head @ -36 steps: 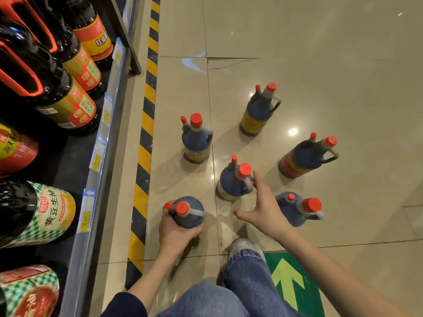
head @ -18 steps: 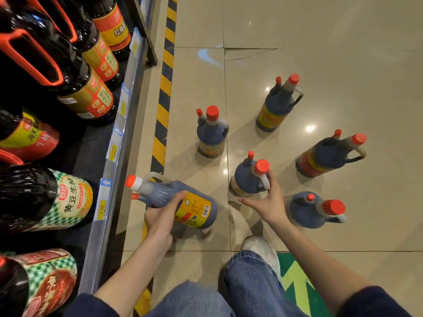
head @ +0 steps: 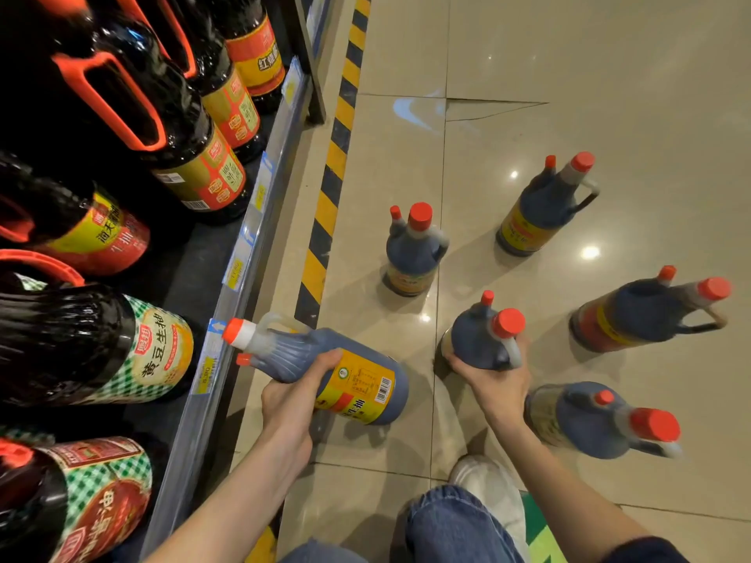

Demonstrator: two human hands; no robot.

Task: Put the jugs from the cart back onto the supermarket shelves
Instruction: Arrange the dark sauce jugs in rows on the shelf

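Observation:
My left hand (head: 294,394) grips a dark jug with a yellow label (head: 357,379), held tipped on its side above the floor, its red cap pointing at the shelf edge (head: 227,302). My right hand (head: 493,381) grips the near side of an upright jug (head: 481,337) with a red cap. Several more dark jugs stand on the tiled floor: one ahead (head: 412,253), one far right (head: 544,207), one at the right edge (head: 638,312) and one close to my right forearm (head: 597,418).
The low shelf at left holds large dark bottles with red handles (head: 174,128) and green-checked labels (head: 134,347). A yellow-black striped strip (head: 329,188) runs along the floor beside it. My knee in jeans and a white shoe (head: 491,489) are at the bottom.
My left hand lifted its jug off the floor, tipped it sideways and brought it toward the shelf. My right hand closed round the middle jug.

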